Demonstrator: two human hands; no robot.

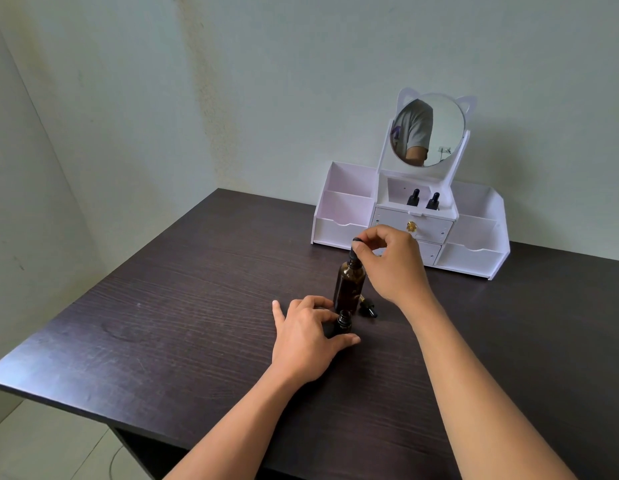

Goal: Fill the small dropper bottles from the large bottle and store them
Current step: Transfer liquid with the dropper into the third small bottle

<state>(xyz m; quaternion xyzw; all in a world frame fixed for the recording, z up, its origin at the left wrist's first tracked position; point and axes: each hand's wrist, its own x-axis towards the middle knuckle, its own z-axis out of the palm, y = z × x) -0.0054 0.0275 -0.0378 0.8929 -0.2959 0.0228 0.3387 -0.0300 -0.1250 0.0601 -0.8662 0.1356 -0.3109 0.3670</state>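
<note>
A dark wood-grain desk [162, 323] stands in a corner of pale, stained walls [232, 81], with floor tiles [41, 445] below its near-left corner. At the far edge sits a white organiser [474, 258] with a cat-eared mirror [439, 126]; two capped dropper bottles [413, 198] stand in its upper middle compartment. Mid-desk, the right hand [394, 265] pinches the dropper [355, 249] atop the large amber bottle [349, 287]. Just in front, the left hand [304, 337] curls round an open small bottle [343, 320]. A loose dropper cap [367, 308] lies beside them.

Table: dark brown wood-grain table [162, 323]
Mirror: round mirror [439, 133] in white cat-eared frame, reflecting a grey sleeve
Wall: pale green wall [232, 98], stained
Floor: light floor tiles [41, 445]
</note>
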